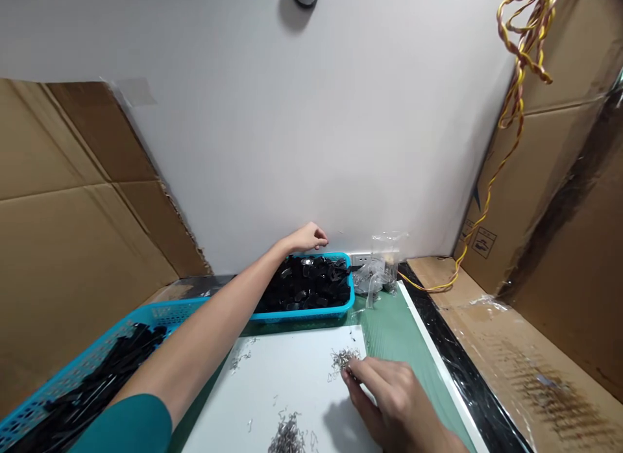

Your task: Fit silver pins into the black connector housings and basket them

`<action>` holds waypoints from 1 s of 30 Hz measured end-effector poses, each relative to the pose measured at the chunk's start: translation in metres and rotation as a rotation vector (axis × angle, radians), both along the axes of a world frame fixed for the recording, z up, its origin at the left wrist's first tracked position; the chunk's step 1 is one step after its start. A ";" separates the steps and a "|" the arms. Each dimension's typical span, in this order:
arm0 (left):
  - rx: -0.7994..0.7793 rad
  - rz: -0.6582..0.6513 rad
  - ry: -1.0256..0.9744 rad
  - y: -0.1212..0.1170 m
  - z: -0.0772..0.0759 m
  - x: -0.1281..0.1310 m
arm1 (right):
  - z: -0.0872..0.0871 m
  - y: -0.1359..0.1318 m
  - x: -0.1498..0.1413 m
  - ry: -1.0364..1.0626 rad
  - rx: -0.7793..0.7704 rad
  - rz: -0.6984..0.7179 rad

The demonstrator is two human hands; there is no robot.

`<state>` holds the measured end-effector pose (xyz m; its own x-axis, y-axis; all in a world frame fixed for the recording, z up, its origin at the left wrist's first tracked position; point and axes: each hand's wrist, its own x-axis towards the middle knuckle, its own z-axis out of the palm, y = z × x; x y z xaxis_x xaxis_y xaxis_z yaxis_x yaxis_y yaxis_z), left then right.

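Observation:
My left hand [310,237] is stretched far forward, by the back rim of a blue basket [302,317] full of black plastic pieces [311,284]. Its fingers are curled in, and I cannot make out anything between them. Lower right, my right hand [396,398] has thumb and forefinger pinched together at a small pile of bent metal wire pieces [343,358]. Whatever lies between those fingertips is too small to name. The pile rests on a white board [302,362]. A larger heap of similar wire pieces [288,433] is at the board's near edge.
On the left, a second blue basket [82,355] holds long black strips [97,381]. Clear plastic bags [377,274] stand right of the full basket on the green surface [389,326]. Cardboard walls [73,180] flank both sides; a twisted yellow-brown wire [491,180] hangs at right.

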<state>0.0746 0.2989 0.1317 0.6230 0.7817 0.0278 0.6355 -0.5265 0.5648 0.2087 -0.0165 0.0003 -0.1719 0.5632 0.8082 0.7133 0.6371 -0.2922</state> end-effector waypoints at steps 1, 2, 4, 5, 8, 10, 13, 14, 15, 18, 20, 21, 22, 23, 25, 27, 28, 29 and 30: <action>0.008 -0.001 -0.004 -0.004 0.006 -0.003 | 0.001 -0.001 0.001 0.003 -0.003 -0.002; 0.021 -0.001 -0.010 -0.008 0.012 -0.007 | 0.001 -0.001 0.003 0.003 -0.011 -0.002; 0.058 0.011 -0.022 -0.020 0.028 -0.022 | 0.000 -0.002 0.006 -0.001 -0.035 0.010; 0.078 0.023 -0.028 -0.027 0.036 -0.033 | -0.001 -0.003 0.009 -0.005 -0.049 0.017; 0.141 0.077 -0.032 -0.050 0.063 -0.080 | -0.005 -0.006 0.016 -0.002 -0.040 0.029; 0.181 0.132 -0.002 -0.064 0.079 -0.122 | -0.005 -0.009 0.021 -0.039 -0.030 0.034; 0.223 0.275 0.027 -0.084 0.090 -0.192 | -0.003 -0.016 0.023 -0.100 -0.060 0.052; 0.207 0.302 0.051 -0.090 0.088 -0.216 | -0.001 -0.018 0.023 -0.105 -0.057 0.065; 0.144 0.302 0.100 -0.096 0.083 -0.238 | 0.000 -0.020 0.023 -0.108 -0.053 0.078; -0.023 0.337 0.279 -0.113 0.056 -0.295 | 0.003 -0.024 0.019 -0.120 -0.033 0.104; -0.036 0.368 0.362 -0.123 0.033 -0.321 | 0.002 -0.025 0.018 -0.142 -0.032 0.112; -0.016 0.389 0.402 -0.127 0.022 -0.330 | 0.000 -0.024 0.018 -0.154 -0.035 0.115; 0.018 0.405 0.446 -0.131 0.012 -0.336 | -0.001 -0.024 0.019 -0.164 -0.043 0.115; 0.049 0.415 0.484 -0.135 0.002 -0.341 | -0.003 -0.023 0.020 -0.172 -0.054 0.116; 0.079 0.416 0.527 -0.140 -0.013 -0.345 | -0.007 -0.022 0.022 -0.182 -0.082 0.112; 0.080 0.401 0.546 -0.143 -0.026 -0.345 | -0.010 -0.021 0.026 -0.196 -0.114 0.102; 0.082 0.394 0.556 -0.144 -0.031 -0.344 | -0.011 -0.020 0.028 -0.203 -0.125 0.092; 0.088 0.389 0.566 -0.144 -0.036 -0.343 | -0.011 -0.020 0.029 -0.210 -0.135 0.079; 0.096 0.387 0.576 -0.144 -0.040 -0.342 | -0.011 -0.019 0.030 -0.211 -0.144 0.066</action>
<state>-0.2677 0.1550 0.0917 0.2365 0.9611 -0.1427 0.9716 -0.2325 0.0441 0.2392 -0.0358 -0.0110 -0.3685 0.6520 0.6627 0.7264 0.6468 -0.2324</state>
